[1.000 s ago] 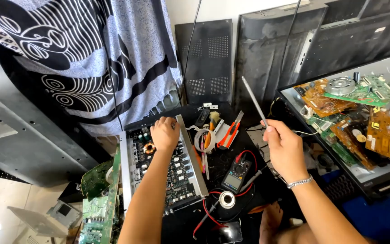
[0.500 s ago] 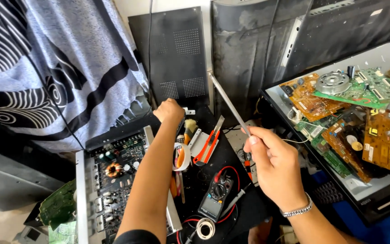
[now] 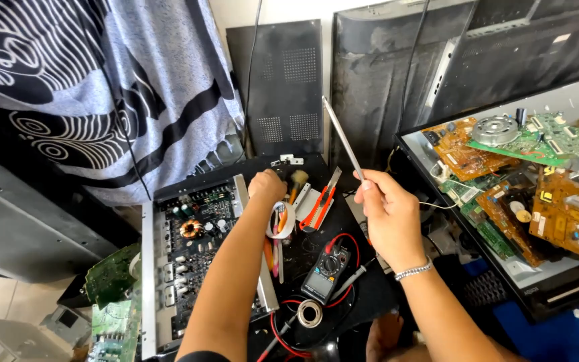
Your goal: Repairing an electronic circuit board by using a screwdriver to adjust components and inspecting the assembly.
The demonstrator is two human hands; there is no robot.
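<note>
Head view, electronics repair bench [image 3: 363,295], black top, crowded.

Right hand [image 3: 390,218]: fingers closed around the lower end of a long thin metal rod [image 3: 342,137], probably tweezers or a slim probe; which one cannot be told. The rod points up and to the left, its tip in free air before the dark perforated panel [image 3: 283,87], well apart from any board.

Left hand [image 3: 267,186]: reaching forward, fingers curled down at the far edge of the opened amplifier chassis [image 3: 189,258], just beside a small brush [image 3: 297,179]. Whether it grips anything is hidden by the knuckles; cannot tell.

Nearby: roll of tape [image 3: 281,220] under the left wrist, red-handled cutters [image 3: 322,201], multimeter [image 3: 327,271] with red and black leads, solder spool [image 3: 310,313]. A tray of loose circuit boards [image 3: 537,194] stands to the right.

Judgement on technique: the rod is held at its very end, so the tip will wander; a grip nearer the middle would steady it. The left forearm lies over the chassis, so the tip is best kept away from the toroidal coil [image 3: 191,229] and the capacitors.
</note>
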